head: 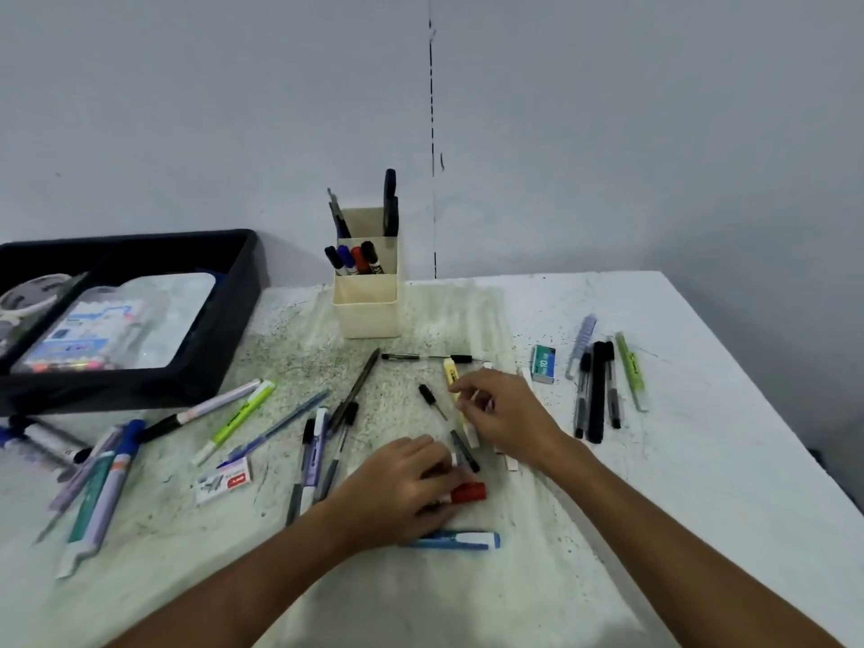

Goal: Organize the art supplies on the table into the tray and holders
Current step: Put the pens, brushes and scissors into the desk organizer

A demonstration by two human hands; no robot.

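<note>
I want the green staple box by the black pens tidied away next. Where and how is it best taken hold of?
Pinch the green staple box across its two long sides, coming straight down from above. It lies flat on the table with bare space on both sides; the right hand is nearer.

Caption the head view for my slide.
Both hands gather markers from a table near holder and tray.
</note>
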